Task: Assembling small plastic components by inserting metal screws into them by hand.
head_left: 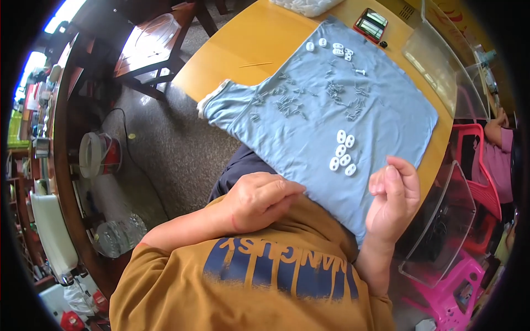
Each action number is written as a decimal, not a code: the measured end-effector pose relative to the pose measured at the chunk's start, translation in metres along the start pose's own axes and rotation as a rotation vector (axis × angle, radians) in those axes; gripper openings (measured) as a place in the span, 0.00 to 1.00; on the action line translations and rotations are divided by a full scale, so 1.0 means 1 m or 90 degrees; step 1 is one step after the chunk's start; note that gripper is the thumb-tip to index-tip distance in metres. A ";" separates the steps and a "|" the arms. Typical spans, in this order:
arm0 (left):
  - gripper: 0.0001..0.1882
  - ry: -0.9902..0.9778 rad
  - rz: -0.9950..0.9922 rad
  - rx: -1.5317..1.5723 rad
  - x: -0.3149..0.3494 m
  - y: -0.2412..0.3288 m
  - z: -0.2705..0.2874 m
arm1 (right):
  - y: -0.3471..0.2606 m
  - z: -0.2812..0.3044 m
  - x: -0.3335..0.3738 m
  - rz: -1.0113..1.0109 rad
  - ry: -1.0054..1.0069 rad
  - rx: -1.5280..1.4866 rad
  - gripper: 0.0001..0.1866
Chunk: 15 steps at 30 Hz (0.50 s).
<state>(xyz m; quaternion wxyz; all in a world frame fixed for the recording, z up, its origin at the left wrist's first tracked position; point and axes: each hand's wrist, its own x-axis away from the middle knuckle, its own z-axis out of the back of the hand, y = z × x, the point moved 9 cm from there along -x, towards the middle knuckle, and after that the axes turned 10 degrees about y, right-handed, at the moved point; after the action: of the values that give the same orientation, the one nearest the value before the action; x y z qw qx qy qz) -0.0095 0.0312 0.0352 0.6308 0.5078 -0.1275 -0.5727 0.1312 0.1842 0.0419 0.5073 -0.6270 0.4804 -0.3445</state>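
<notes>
A light blue cloth [309,138], apparently a garment, is spread over the table. My left hand [262,201] is closed at its near edge, index finger pointing right; anything under the curled fingers is hidden. At the cloth's right side my right hand [395,193] is raised, fingers curled toward the thumb, with nothing I can make out between them. Between and beyond my hands lies a cluster of white oval two-holed plastic pieces [341,150]. Small grey screws [290,105] lie in loose piles farther off. More white pieces [338,49] sit near the far edge.
The yellow table [232,52] carries a thin stick [256,64], a red-rimmed case [371,25] and a bag of white pieces [306,4]. Clear plastic bins [441,231] and a pink stool [455,289] stand at right. A bucket [99,154] is on the left floor.
</notes>
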 end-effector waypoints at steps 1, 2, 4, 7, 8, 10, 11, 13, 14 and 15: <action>0.13 0.003 -0.062 -0.007 -0.009 0.005 -0.004 | 0.009 0.000 -0.007 -0.039 0.021 -0.025 0.09; 0.14 0.006 -0.123 -0.013 -0.016 0.011 -0.007 | 0.017 0.001 -0.012 -0.078 0.043 -0.050 0.09; 0.16 -0.019 -0.142 -0.052 -0.033 0.010 -0.015 | 0.022 0.001 -0.021 -0.098 0.063 -0.064 0.09; 0.19 -0.040 -0.158 -0.061 -0.059 0.003 -0.025 | 0.035 0.005 -0.032 -0.124 0.089 -0.044 0.09; 0.20 -0.040 -0.162 -0.077 -0.068 -0.002 -0.028 | 0.039 0.007 -0.034 -0.131 0.093 -0.013 0.08; 0.22 -0.038 -0.166 -0.117 -0.082 -0.012 -0.030 | 0.044 0.012 -0.037 -0.138 0.105 0.008 0.08; 0.22 -0.036 -0.153 -0.134 -0.089 -0.019 -0.031 | 0.047 0.015 -0.037 -0.150 0.106 0.041 0.08; 0.22 -0.055 -0.103 -0.165 -0.104 -0.031 -0.032 | 0.054 0.020 -0.038 -0.173 0.116 0.077 0.08; 0.22 -0.055 -0.086 -0.174 -0.112 -0.036 -0.033 | 0.055 0.020 -0.039 -0.178 0.117 0.068 0.08; 0.21 -0.054 -0.070 -0.186 -0.118 -0.042 -0.034 | 0.055 0.020 -0.040 -0.181 0.117 0.057 0.08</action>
<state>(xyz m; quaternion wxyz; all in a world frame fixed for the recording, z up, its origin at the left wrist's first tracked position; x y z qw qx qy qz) -0.0459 0.1560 0.0366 0.6594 0.3926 -0.0414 -0.6399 0.1236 0.2271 -0.0143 0.4349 -0.6312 0.4152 -0.4900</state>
